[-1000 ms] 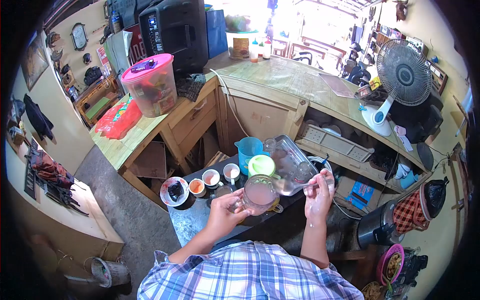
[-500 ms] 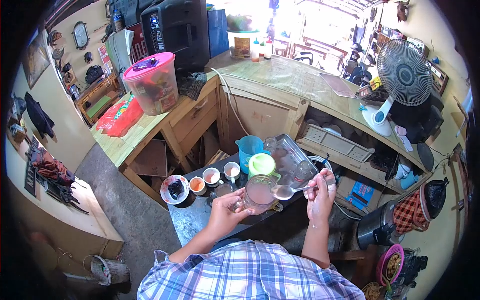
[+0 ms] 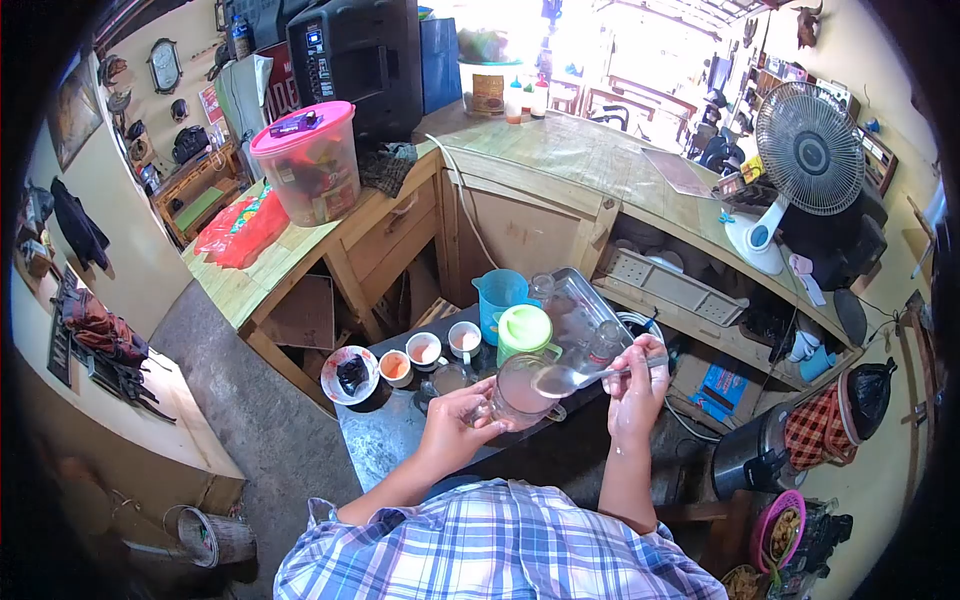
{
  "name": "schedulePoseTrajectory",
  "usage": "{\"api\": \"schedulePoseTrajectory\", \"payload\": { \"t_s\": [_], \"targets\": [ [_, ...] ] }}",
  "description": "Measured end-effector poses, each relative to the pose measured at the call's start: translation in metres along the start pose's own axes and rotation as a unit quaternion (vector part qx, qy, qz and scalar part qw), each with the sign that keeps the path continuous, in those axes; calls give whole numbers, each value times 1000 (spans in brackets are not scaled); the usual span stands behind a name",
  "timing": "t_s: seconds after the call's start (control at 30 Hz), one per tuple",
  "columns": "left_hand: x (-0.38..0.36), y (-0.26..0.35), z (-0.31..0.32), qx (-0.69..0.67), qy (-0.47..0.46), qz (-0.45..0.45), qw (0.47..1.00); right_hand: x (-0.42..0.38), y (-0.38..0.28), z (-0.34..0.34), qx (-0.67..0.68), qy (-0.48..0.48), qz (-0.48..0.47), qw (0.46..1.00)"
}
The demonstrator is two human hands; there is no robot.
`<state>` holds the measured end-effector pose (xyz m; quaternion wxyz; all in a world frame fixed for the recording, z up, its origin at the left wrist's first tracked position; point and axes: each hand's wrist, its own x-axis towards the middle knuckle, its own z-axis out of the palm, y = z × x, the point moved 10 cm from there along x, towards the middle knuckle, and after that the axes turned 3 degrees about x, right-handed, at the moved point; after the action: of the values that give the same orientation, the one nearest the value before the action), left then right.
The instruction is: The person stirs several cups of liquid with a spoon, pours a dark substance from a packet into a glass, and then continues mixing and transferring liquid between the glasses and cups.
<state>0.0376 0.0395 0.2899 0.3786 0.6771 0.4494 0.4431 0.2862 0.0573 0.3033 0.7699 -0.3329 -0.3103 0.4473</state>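
My left hand [image 3: 455, 425] grips a clear glass mug [image 3: 518, 393] holding a pale pinkish drink, just above the dark low table [image 3: 385, 445]. My right hand [image 3: 636, 382] pinches the handle of a metal spoon [image 3: 565, 379], whose bowl hovers over the mug's right rim. Behind the mug stand a green-lidded container [image 3: 524, 331] and a blue plastic jug [image 3: 497, 295]. A metal tray [image 3: 578, 310] with glasses lies to the right of them.
Three small cups [image 3: 430, 354] and a patterned plate [image 3: 349, 374] sit at the table's left. A wooden counter [image 3: 560, 160] wraps behind, carrying a pink-lidded tub [image 3: 306, 172], a speaker [image 3: 350, 60] and a fan [image 3: 805, 160]. A metal pot [image 3: 752, 458] stands on the floor at right.
The spoon has swung left from beside the tray until its bowl is over the mug's rim. My right hand moved slightly left with it. The mug stays held in place.
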Motion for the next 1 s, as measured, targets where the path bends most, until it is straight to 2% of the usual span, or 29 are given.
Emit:
{"api": "schedulePoseTrajectory", "payload": {
  "t_s": [0.17,0.23,0.27,0.33,0.43,0.47,0.57,0.63,0.7,0.77,0.83,0.9,0.93,1.0],
  "targets": [
    [-4,0,-2,3,16,23,1000,-17,21,36,-20,-111,89,990],
    [-6,-11,4,63,-44,-81,994,-17,25,42,-17,-102,85,991],
    [-7,-15,4,63,-43,-81,994,-15,26,44,-17,-103,85,991],
    [-8,-6,-2,-4,8,17,1000,-8,19,28,-20,-30,25,999],
    [-12,-16,-7,1,-1,-15,1000,-4,20,-2,-2,6,18,1000],
    [-14,-20,-9,0,-1,-18,1000,-6,21,-4,-7,-11,22,1000],
    [-28,-53,-23,29,38,-63,997,-17,31,-7,-6,-40,65,997],
    [-40,-76,-44,33,121,-53,991,-23,38,-15,-1,-37,79,996],
    [-50,-99,-55,24,130,-67,989,-27,46,-29,17,-22,90,996],
    [-69,-134,-77,31,198,-132,971,-32,53,-43,1,-20,90,996],
    [-81,-158,-89,64,219,-133,965,-37,59,-62,-20,10,91,996],
    [-93,-159,-106,98,288,-113,946,-41,66,-74,-20,12,97,995],
    [-99,-172,-110,85,289,-167,939,-44,69,-82,-29,27,106,994],
    [-110,-195,-115,111,302,-159,933,-49,73,-94,-44,49,114,991]
  ]
}}
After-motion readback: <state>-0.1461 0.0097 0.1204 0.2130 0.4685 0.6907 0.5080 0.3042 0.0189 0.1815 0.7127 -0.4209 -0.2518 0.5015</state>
